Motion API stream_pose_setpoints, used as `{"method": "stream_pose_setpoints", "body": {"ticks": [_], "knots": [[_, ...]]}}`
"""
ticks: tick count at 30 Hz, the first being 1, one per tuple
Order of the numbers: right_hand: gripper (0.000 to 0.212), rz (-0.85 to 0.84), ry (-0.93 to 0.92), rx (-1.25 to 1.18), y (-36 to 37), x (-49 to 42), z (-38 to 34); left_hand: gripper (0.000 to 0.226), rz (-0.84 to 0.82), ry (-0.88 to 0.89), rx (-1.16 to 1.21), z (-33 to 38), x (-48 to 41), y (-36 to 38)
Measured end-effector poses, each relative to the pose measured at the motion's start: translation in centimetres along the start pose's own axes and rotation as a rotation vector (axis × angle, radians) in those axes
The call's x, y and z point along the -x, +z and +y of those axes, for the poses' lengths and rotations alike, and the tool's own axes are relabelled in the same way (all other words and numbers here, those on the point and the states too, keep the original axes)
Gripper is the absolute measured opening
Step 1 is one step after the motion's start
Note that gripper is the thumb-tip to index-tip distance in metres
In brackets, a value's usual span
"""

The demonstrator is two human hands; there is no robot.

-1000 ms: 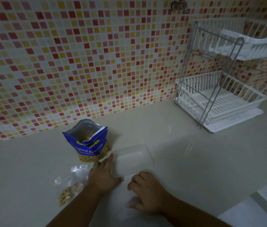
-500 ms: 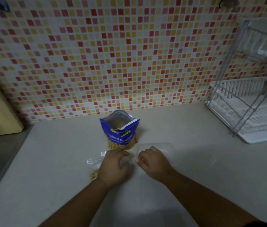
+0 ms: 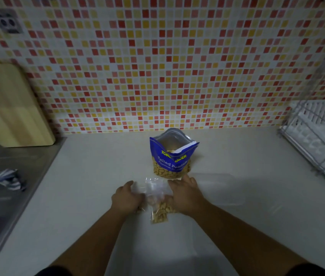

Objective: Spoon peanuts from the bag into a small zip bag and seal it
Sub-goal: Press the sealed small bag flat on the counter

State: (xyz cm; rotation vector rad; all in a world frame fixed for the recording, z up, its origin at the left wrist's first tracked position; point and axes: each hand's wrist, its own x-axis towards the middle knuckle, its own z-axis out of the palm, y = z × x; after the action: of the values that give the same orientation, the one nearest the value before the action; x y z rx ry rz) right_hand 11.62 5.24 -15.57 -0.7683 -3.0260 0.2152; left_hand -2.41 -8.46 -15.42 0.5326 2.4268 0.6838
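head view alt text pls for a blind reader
The left hand and right hand hold a small zip bag of peanuts on a pale counter. Behind it stands an open blue peanut bag, against a mosaic tile wall.

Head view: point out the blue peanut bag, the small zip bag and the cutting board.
blue peanut bag (image 3: 172, 159), head view, blue printed front.
small zip bag (image 3: 159, 214), head view, peanut-filled lower part.
cutting board (image 3: 12, 108), head view, middle of its wooden face.
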Motion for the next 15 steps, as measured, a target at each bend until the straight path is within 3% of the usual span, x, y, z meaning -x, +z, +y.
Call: {"method": "stream_pose_setpoints", "body": {"ticks": [2,8,11,15], "knots": [[0.052,-0.048,0.025,0.020,0.3,-0.3,-0.4,0.086,-0.021,0.003,0.009,0.2,0.0,0.0],[0.055,-0.106,0.098,0.115,0.4,-0.6,-1.1,0.067,-0.057,0.029,-0.027,0.1,-0.6,0.5],[0.060,-0.118,0.139,0.138,0.2,-0.6,-1.3,0.047,-0.070,0.005,0.032,0.5,-0.1,0.6],[0.061,-0.136,0.170,0.095,-0.2,-0.9,-1.9,0.056,-0.046,0.065,-0.001,0.5,-0.5,1.0]]}}
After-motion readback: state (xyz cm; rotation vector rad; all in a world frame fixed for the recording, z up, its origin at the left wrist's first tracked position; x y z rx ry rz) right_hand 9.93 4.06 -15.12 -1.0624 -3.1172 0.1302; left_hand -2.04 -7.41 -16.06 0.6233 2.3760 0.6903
